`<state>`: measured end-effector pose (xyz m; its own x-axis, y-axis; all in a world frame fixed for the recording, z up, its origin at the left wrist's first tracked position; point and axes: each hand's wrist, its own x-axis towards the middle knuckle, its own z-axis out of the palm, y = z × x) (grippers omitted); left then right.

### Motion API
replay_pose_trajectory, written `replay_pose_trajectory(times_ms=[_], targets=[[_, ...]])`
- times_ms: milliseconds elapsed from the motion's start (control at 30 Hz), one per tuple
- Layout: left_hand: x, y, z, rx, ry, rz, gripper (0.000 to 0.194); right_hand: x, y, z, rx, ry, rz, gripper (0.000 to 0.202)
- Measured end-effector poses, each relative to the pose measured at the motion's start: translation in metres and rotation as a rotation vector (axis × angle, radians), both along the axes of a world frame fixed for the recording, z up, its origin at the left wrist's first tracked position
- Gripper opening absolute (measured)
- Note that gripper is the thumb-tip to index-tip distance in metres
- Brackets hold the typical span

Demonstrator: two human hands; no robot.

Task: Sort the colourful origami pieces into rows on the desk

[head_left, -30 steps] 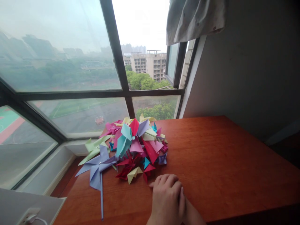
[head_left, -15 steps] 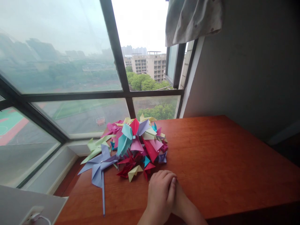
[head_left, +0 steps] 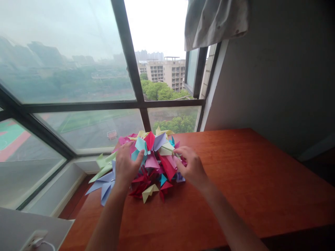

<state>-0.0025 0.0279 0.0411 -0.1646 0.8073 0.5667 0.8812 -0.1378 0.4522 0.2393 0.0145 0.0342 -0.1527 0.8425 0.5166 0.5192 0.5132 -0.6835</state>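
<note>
Behind the table [head_left: 243, 174] there is a window [head_left: 78, 83] with dark frame [head_left: 104, 106]. Through the glass one can see a pale building [head_left: 174, 73], green trees [head_left: 157, 90] and a sports field [head_left: 91, 120]. A greyish curtain [head_left: 214, 26] hangs over the upper part of the side pane [head_left: 192, 71]. The wall [head_left: 264, 76] is on the right side, and at lower left a white cable [head_left: 49, 243] is plugged in the socket [head_left: 34, 240]
</note>
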Motion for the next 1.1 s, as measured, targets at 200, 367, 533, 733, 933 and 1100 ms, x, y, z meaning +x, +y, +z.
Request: replay_pose_trajectory(times_ms=[200, 367, 533, 733, 933, 1100], targets=[[-0.001, 0.049, -0.026, -0.217, 0.117, -0.112, 0.055, -0.068, 0.027, 0.014, 0.064, -0.693, 0.129, 0.029], [0.0, 0.037, -0.039, -0.3, 0.125, -0.216, 0.038, -0.064, 0.026, -0.01, -0.026, -0.794, -0.001, 0.03], [0.006, 0.014, -0.043, -0.316, 0.125, -0.32, 0.041, -0.031, 0.012, -0.026, -0.054, -0.714, -0.038, 0.028], [0.007, 0.001, -0.034, -0.337, 0.106, -0.34, 0.04, 0.0, 0.01, -0.035, -0.106, -0.535, -0.024, 0.026], [0.006, 0.002, -0.013, -0.313, 0.249, -0.232, 0.027, 0.016, 0.04, -0.024, -0.104, -0.245, -0.175, 0.021], [0.016, 0.012, 0.008, -0.232, 0.235, -0.203, 0.032, 0.004, 0.062, -0.008, -0.049, -0.278, -0.199, 0.021]])
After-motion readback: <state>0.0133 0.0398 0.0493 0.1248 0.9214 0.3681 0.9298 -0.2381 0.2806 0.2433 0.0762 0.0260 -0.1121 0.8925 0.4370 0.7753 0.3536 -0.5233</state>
